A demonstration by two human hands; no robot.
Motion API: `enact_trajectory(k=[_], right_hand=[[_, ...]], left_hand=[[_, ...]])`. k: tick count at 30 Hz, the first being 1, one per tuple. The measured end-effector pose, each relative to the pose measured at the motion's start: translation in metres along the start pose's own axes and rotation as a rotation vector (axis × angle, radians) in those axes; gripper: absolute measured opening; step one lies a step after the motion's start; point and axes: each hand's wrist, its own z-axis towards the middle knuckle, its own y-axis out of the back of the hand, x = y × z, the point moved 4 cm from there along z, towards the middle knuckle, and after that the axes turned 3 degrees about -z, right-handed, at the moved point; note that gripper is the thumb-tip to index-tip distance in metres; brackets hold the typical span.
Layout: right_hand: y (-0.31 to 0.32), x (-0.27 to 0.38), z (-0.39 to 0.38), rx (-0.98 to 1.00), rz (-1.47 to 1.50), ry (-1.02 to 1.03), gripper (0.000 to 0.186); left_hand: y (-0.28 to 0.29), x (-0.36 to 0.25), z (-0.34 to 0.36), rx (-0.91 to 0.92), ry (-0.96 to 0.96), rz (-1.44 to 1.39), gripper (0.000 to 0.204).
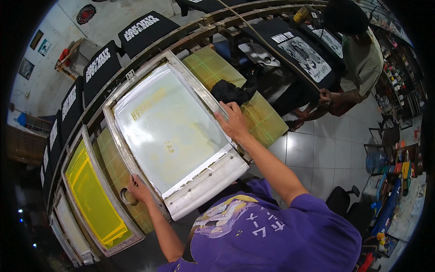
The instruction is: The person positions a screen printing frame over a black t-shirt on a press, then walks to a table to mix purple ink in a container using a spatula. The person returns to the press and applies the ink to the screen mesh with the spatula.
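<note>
Silkscreen frame (170, 131) | sat right of left hand (140, 188), fingers bent at its rim, grip unclear | left of right hand (234, 121), half-curled, which gripped opposite rim

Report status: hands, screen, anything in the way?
Right hand on right edge of screen; left hand at its left edge, tape roll alongside, grip unclear. Screen pale, yellow-stained. Black cloth beside screen, near right hand.

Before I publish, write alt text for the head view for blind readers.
A person in a purple shirt has the left hand and right hand on opposite sides of a pale framed screen, a tape roll by the left. A yellow screen lies farther left; black shirts stretch beyond.
</note>
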Motion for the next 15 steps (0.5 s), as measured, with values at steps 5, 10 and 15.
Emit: enact_trajectory(k=[5,10,15], right_hand=[[0.004,-0.004,-0.003,0.024,0.041,-0.152,0.049],[-0.003,-0.008,0.000,0.081,-0.010,-0.230,0.048],[-0.006,-0.010,0.001,0.056,-0.019,-0.237,0.047]], left_hand=[[0.000,0.001,0.000,0.013,0.042,-0.023,0.046],[0.000,0.000,0.002,0.044,0.047,-0.063,0.049],[-0.004,0.006,0.000,0.018,0.172,-0.015,0.049]])
